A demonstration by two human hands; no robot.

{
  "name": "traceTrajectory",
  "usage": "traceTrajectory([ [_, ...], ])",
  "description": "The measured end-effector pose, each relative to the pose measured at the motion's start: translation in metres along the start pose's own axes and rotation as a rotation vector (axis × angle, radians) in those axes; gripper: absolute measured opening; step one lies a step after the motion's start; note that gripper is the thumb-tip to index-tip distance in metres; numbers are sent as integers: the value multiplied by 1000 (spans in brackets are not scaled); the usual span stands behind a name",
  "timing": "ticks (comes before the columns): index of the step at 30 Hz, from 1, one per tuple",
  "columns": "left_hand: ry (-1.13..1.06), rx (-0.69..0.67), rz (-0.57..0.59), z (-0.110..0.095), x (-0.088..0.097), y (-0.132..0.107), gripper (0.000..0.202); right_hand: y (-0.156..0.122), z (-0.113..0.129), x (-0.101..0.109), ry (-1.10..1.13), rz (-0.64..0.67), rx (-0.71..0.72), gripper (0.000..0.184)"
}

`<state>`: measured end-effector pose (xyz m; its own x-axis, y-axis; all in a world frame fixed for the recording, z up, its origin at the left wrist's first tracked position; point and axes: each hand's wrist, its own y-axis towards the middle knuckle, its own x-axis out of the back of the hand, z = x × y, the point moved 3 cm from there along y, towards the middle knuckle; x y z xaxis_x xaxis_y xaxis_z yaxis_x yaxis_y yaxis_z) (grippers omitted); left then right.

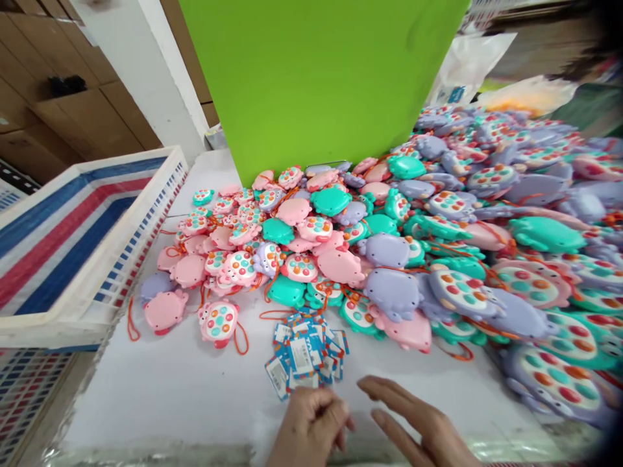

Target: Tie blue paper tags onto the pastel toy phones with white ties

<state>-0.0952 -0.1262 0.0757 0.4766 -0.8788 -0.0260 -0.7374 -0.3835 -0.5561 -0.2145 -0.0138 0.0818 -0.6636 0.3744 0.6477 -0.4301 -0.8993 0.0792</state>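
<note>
My left hand (314, 421) is closed just in front of a pile of small printed cards (304, 353), its fingers curled and the thumb pressed to them. What it holds, if anything, is hidden. To the right of it, my right hand (421, 421) is open over the table, with thumb and fingers apart and nothing between them. The cards are blue and white with barcodes and lie loosely overlapped. Behind them spreads a heap of animal-shaped pop toys in pink, green and purple, with orange cord loops. A pink toy (219, 322) lies button side up, left of the cards.
A green board (321, 84) stands upright behind the toys. On the left, a white plastic crate (146, 224) has a striped liner. Cardboard boxes (92, 117) are stacked beyond it. Toys pile higher on the right, with plastic bags (470, 65) behind them.
</note>
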Motion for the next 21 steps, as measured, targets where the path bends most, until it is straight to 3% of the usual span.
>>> traceTrajectory([
  [2,59,2,56,0,-8,1,44,11,5,-6,161,24,-79,26],
  [5,55,-26,65,-2,-16,3,50,24,16,-23,532,188,-196,25],
  [8,43,-39,56,1,-17,5,55,27,19,-33,788,153,-308,23],
  [11,170,-77,44,3,-6,5,44,23,11,-33,806,89,-329,17],
  [14,533,-300,-169,-10,25,7,20,17,-7,-28,757,-51,-369,15],
  [16,763,-390,-285,-20,45,11,22,15,-20,-27,745,-93,-444,22],
  [18,936,-387,-280,-24,58,19,31,16,-26,-31,743,-46,-475,27],
  [21,1064,-374,-233,-20,63,28,39,23,-25,-39,685,89,-426,33],
])
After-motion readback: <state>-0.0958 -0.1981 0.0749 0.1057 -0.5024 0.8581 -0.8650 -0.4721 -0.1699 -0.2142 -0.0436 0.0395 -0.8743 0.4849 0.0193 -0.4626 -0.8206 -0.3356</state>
